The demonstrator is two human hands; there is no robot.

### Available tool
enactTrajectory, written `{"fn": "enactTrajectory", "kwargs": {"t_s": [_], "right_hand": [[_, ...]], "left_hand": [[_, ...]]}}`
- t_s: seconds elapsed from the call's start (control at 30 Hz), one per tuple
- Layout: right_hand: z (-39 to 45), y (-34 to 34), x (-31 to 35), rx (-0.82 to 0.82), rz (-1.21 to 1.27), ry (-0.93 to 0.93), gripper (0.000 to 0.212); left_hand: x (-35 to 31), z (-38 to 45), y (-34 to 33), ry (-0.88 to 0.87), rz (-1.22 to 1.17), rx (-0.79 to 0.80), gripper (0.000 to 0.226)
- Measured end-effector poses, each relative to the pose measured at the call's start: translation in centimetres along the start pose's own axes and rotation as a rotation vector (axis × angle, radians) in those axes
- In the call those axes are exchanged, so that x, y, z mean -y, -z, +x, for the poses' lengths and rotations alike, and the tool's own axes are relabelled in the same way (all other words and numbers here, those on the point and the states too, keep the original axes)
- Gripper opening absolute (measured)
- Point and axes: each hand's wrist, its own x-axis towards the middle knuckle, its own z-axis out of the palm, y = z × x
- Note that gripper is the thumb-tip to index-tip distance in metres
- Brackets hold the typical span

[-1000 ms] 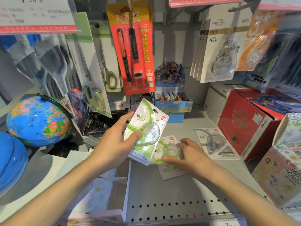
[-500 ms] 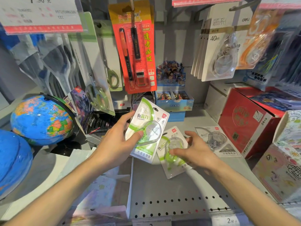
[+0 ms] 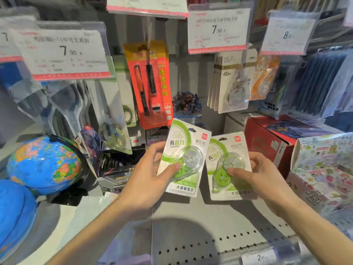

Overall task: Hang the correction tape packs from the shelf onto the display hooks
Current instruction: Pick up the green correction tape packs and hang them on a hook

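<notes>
My left hand (image 3: 150,176) grips a green-and-white correction tape pack (image 3: 186,142), thumb on its clear blister, held upright above the grey shelf (image 3: 191,222). Beside it my right hand (image 3: 261,175) grips a second green correction tape pack (image 3: 227,150), thumb on the blister and fingers behind the card. The two packs sit side by side, almost touching. Above them hang white 40m correction tape packs (image 3: 231,83) under a 7.90 price tag (image 3: 217,29); the hook itself is hidden behind the tag.
A red pen pack (image 3: 150,83) hangs at centre, scissors packs (image 3: 108,104) to its left. Two globes (image 3: 44,165) stand at the left. A red box (image 3: 267,144) and a patterned box (image 3: 324,169) crowd the right. Small boxes sit at the shelf's back.
My right hand has lifted the second green pack off the shelf and raised it beside the first. My left hand rose with its pack. The view tilted up, showing the price tags.
</notes>
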Motion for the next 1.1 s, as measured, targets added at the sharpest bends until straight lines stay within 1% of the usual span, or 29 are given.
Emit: {"fn": "enactTrajectory", "kwargs": {"t_s": [0.13, 0.3, 0.37, 0.4, 0.53, 0.7, 0.83, 0.9, 1.1], "right_hand": [[-0.1, 1.3, 2.0, 0.019, 0.011, 0.118, 0.046], [0.7, 4.0, 4.8, 0.102, 0.012, 0.294, 0.043], [1.4, 5.4, 5.8, 0.121, -0.018, 0.350, 0.043], [1.8, 6.1, 6.3, 0.127, -0.037, 0.379, 0.043], [3.0, 8.5, 7.7, 0.160, -0.103, 0.507, 0.038], [4.0, 9.0, 9.2, 0.209, -0.136, 0.621, 0.034], [3.9, 8.6, 10.2, 0.295, -0.116, 0.703, 0.042], [3.7, 8.5, 10.5, 0.317, -0.100, 0.744, 0.046], [3.0, 8.4, 11.8, 0.290, -0.074, 0.817, 0.051]], "left_hand": [[-2.2, -0.4, -0.6, -0.080, -0.048, -0.069, 0.043], [-5.5, -0.5, -2.4, -0.158, -0.042, -0.184, 0.046], [-6.8, -0.6, -3.7, -0.183, -0.026, -0.231, 0.050], [-7.4, -0.6, -4.2, -0.187, -0.010, -0.255, 0.052], [-8.9, -0.7, -6.2, -0.200, 0.077, -0.376, 0.045], [-10.5, -1.0, -7.2, -0.173, 0.164, -0.514, 0.044], [-11.9, -1.0, -7.3, -0.135, 0.257, -0.573, 0.045], [-12.5, -0.9, -7.1, -0.142, 0.261, -0.599, 0.048], [-13.6, -1.4, -6.7, -0.214, 0.334, -0.617, 0.051]]}}
